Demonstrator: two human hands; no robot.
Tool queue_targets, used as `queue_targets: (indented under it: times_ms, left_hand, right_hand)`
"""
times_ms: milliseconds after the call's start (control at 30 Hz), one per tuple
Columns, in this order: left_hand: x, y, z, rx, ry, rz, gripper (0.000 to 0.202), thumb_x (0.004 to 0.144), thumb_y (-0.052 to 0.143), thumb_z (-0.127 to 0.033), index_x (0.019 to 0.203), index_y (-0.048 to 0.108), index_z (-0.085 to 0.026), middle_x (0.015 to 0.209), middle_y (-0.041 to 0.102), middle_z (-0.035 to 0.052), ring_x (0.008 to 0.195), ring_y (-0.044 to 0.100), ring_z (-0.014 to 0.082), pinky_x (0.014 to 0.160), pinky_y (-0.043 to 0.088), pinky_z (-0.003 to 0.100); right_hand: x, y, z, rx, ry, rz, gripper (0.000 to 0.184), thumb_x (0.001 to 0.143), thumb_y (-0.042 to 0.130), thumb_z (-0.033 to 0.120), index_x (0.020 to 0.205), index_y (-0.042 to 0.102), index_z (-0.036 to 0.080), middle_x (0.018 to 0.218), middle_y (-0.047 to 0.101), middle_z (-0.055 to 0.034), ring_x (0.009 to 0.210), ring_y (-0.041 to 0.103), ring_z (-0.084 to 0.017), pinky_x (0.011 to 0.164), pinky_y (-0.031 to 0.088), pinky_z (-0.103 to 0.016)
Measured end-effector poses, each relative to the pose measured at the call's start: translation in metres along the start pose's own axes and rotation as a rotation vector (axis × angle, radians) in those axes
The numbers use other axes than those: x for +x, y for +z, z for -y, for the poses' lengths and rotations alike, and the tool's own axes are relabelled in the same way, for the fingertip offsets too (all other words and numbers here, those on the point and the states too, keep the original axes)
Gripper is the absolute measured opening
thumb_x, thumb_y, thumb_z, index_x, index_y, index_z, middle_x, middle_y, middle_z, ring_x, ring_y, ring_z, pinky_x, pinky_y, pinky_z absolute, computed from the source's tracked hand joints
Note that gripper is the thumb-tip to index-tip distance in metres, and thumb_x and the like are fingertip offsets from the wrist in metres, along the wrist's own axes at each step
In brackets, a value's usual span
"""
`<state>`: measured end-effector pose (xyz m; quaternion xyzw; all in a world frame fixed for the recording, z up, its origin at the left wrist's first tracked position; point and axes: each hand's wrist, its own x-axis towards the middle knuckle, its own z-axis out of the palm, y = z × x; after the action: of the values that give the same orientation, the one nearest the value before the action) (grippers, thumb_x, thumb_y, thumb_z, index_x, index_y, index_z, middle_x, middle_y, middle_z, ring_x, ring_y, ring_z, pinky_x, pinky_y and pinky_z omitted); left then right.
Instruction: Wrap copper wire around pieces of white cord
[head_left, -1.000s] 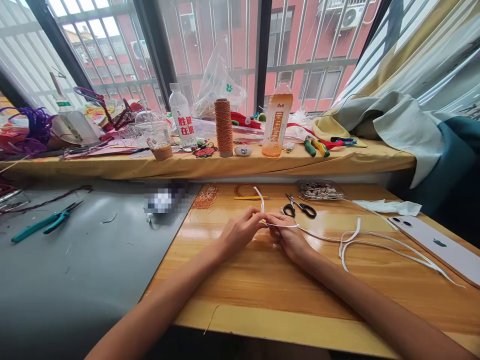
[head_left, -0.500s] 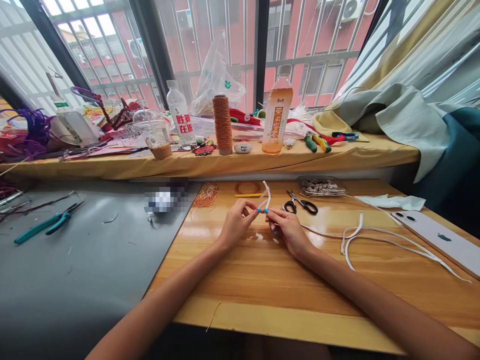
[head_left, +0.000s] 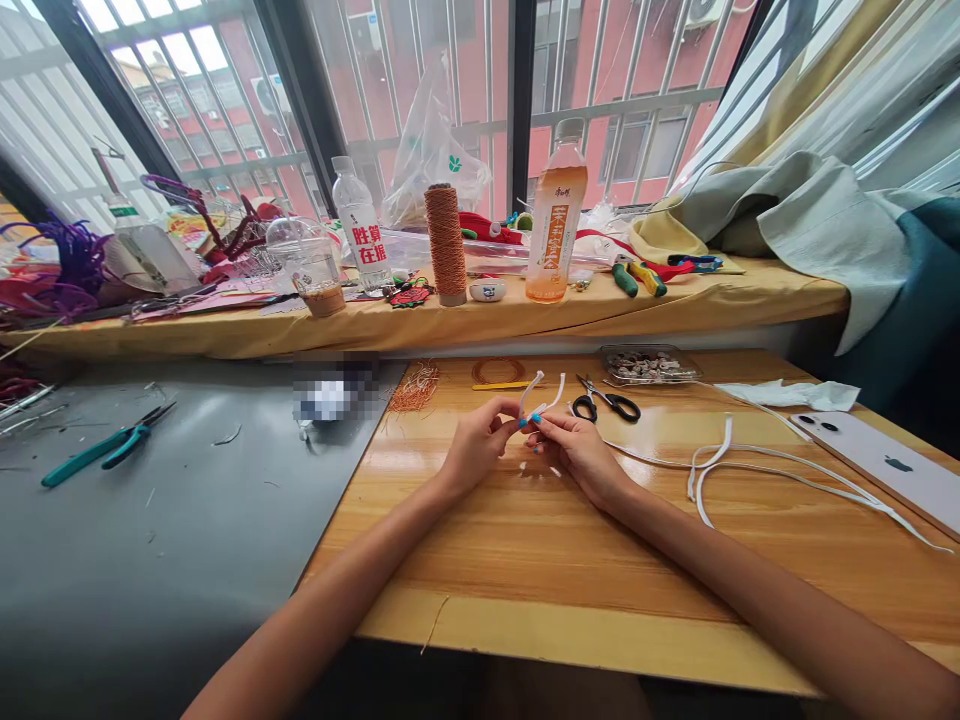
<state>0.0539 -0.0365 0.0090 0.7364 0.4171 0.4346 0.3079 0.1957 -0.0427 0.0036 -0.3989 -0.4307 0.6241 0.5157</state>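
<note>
Over the wooden table, my left hand [head_left: 484, 440] and my right hand [head_left: 581, 455] meet fingertip to fingertip. Both pinch a short white cord [head_left: 556, 392], flat like a ribbon, whose two ends stick up and spread apart above the fingers. The part between my fingertips is hidden. Just behind my right hand lie black-handled scissors [head_left: 606, 400]. A yellow strip [head_left: 501, 386] and a coil of copper-coloured wire [head_left: 499, 371] rest behind my left hand.
To the right are loose white cords [head_left: 780, 462], a phone [head_left: 892, 462], a tissue [head_left: 787, 395] and a clear tray [head_left: 651, 366] of small pieces. Wire scraps [head_left: 415, 388] and teal pliers [head_left: 109, 446] lie left. Bottles and a thread spool [head_left: 445, 245] stand on the sill.
The white cord's two ends, close together before, now stand spread apart. My fingers have shifted slightly around it. The whole view has moved a little.
</note>
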Motion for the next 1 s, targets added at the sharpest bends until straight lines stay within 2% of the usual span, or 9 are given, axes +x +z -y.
queue_targets:
  times_ms: [133, 200, 367, 500, 633, 800, 933, 1000]
  left_hand:
    - [-0.0012, 0.0005, 0.0029, 0.148, 0.179, 0.058, 0.012, 0.075, 0.046, -0.02, 0.083, 0.055, -0.018, 0.08, 0.059, 0.0021, 0.066, 0.05, 0.0093, 0.059, 0.038, 0.018]
    - [-0.0014, 0.0012, 0.0036, 0.179, 0.208, 0.056, 0.013, 0.076, 0.045, -0.021, 0.084, 0.055, -0.018, 0.087, 0.058, 0.0038, 0.068, 0.05, 0.0097, 0.061, 0.038, 0.019]
    - [-0.0008, 0.0022, 0.0046, 0.215, 0.117, 0.013, 0.02, 0.073, 0.05, -0.032, 0.084, 0.056, -0.016, 0.073, 0.058, 0.0011, 0.054, 0.045, 0.0076, 0.053, 0.034, 0.018]
    - [-0.001, 0.0029, 0.002, 0.245, 0.121, 0.02, 0.018, 0.075, 0.047, -0.028, 0.073, 0.059, -0.016, 0.065, 0.059, -0.0002, 0.052, 0.045, 0.0075, 0.054, 0.033, 0.018]
    - [-0.001, 0.0058, -0.0013, 0.195, 0.042, -0.004, 0.017, 0.074, 0.046, -0.025, 0.071, 0.06, -0.015, 0.066, 0.061, 0.0003, 0.053, 0.046, 0.0075, 0.054, 0.034, 0.018]
    - [0.0003, 0.0067, -0.0018, -0.015, -0.156, -0.029, 0.017, 0.071, 0.047, -0.024, 0.079, 0.058, -0.014, 0.07, 0.061, 0.0015, 0.051, 0.048, 0.0072, 0.047, 0.035, 0.017]
    - [0.0014, 0.0036, -0.0022, -0.008, -0.157, -0.085, 0.014, 0.071, 0.046, -0.02, 0.079, 0.056, -0.014, 0.072, 0.059, 0.0009, 0.043, 0.043, 0.0041, 0.042, 0.032, 0.016]
    - [0.0015, 0.0037, -0.0006, -0.025, -0.148, -0.058, 0.014, 0.072, 0.047, -0.023, 0.079, 0.054, -0.014, 0.073, 0.059, 0.0011, 0.041, 0.042, 0.0029, 0.04, 0.031, 0.015]
  right_hand:
    - [0.0011, -0.0015, 0.0013, 0.034, 0.014, -0.02, 0.024, 0.053, 0.069, 0.035, 0.059, 0.061, 0.013, 0.06, 0.058, -0.0008, 0.053, 0.052, -0.006, 0.05, 0.041, -0.017]
    - [0.0011, -0.0019, 0.0012, 0.038, 0.01, -0.035, 0.023, 0.053, 0.068, 0.034, 0.059, 0.06, 0.013, 0.057, 0.057, -0.0003, 0.051, 0.051, -0.006, 0.049, 0.041, -0.017]
    - [0.0004, -0.0006, 0.0005, 0.042, 0.019, -0.034, 0.02, 0.055, 0.068, 0.031, 0.059, 0.06, 0.013, 0.054, 0.057, 0.0003, 0.046, 0.049, -0.005, 0.046, 0.04, -0.016]
    - [0.0006, -0.0004, 0.0004, 0.022, 0.001, -0.034, 0.018, 0.057, 0.066, 0.03, 0.058, 0.06, 0.013, 0.054, 0.058, 0.0, 0.048, 0.051, -0.006, 0.047, 0.041, -0.017]
    - [0.0012, -0.0008, 0.0017, 0.002, -0.001, -0.043, 0.018, 0.06, 0.064, 0.029, 0.057, 0.061, 0.012, 0.054, 0.058, -0.0008, 0.047, 0.051, -0.005, 0.046, 0.04, -0.015]
    - [0.003, -0.0011, 0.0034, -0.004, 0.028, -0.058, 0.017, 0.063, 0.06, 0.026, 0.054, 0.059, 0.012, 0.053, 0.057, -0.0005, 0.045, 0.05, -0.004, 0.043, 0.038, -0.014]
    - [0.0036, -0.0009, 0.0033, -0.002, 0.059, -0.074, 0.013, 0.062, 0.061, 0.024, 0.057, 0.06, 0.012, 0.056, 0.058, -0.0005, 0.046, 0.049, -0.003, 0.043, 0.037, -0.013]
    - [0.0037, -0.0015, 0.0024, -0.009, 0.053, -0.052, 0.014, 0.061, 0.063, 0.025, 0.059, 0.06, 0.012, 0.056, 0.058, -0.0003, 0.047, 0.05, -0.004, 0.044, 0.038, -0.014]
